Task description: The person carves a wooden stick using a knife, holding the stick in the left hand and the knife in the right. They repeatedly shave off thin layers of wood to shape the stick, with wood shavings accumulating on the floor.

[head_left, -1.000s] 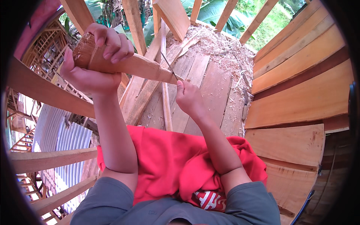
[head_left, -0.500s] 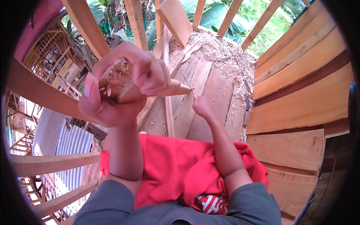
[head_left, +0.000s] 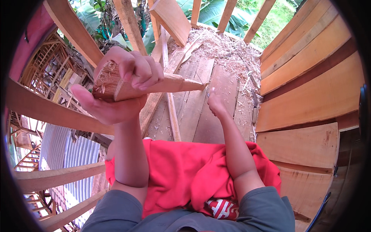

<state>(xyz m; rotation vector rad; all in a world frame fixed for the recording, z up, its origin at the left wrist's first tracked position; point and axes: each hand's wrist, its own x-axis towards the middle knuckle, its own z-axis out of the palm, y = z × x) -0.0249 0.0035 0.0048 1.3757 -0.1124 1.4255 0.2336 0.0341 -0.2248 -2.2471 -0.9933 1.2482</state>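
Raised at the upper left, my left hand (head_left: 125,77) is wrapped round the thick, rough-cut end of a piece of wood (head_left: 170,82). The wood stretches to the right and narrows to a point. My right hand (head_left: 216,103) is closed just below and to the right of that tip. From its fist a thin dark blade (head_left: 201,80), which looks like a knife, slants up beside the point; the fist covers the handle. Whether the blade touches the wood I cannot tell. A red cloth (head_left: 181,166) covers my lap.
Wood shavings (head_left: 239,50) lie heaped over the far end of the plank floor (head_left: 220,81). A tool with a dark blade and pale handle (head_left: 254,110) rests by the right plank wall (head_left: 309,89). Slatted rails stand left and ahead; a board (head_left: 170,19) leans at the far side.
My right hand and the blade have moved slightly right and down, past the wood's tip. The wood's tip sits a little higher, and my left thumb has lifted outward.
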